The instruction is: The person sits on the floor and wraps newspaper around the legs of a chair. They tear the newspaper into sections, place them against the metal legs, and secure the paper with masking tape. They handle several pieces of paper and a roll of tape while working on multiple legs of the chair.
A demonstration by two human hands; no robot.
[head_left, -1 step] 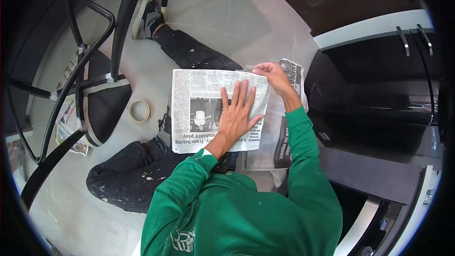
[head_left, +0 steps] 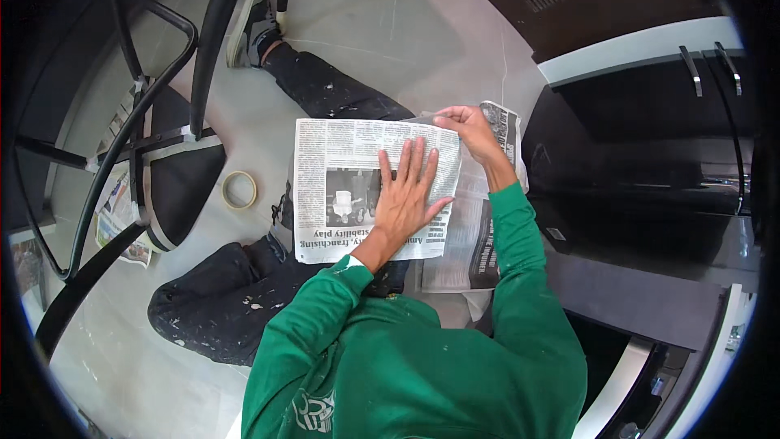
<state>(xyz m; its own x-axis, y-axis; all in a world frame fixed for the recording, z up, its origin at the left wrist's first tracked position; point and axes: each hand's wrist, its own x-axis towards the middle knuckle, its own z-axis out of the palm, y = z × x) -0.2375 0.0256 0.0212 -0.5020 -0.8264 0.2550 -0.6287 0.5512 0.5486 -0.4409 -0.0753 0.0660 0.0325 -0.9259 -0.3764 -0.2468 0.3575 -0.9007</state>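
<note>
A sheet of newspaper (head_left: 349, 142), printed upside down to me, lies across my lap. My left hand (head_left: 406, 199) rests flat on its right half, fingers spread, beside the dark photo. At the sheet's far right corner, my right hand (head_left: 471, 130) pinches the paper's edge between thumb and fingers. More newspaper sheets (head_left: 457, 256) lie under and to the right of this one, partly covered by my right sleeve. Another folded newspaper part (head_left: 502, 123) shows just beyond my right wrist.
A roll of tape (head_left: 239, 190) lies on the floor at left. Beside it stands a black metal-framed chair (head_left: 183, 167), with newspaper (head_left: 120, 215) under it. Dark cabinets (head_left: 634, 138) with metal handles line the right side. My stretched-out leg (head_left: 337, 85) reaches toward the chair legs.
</note>
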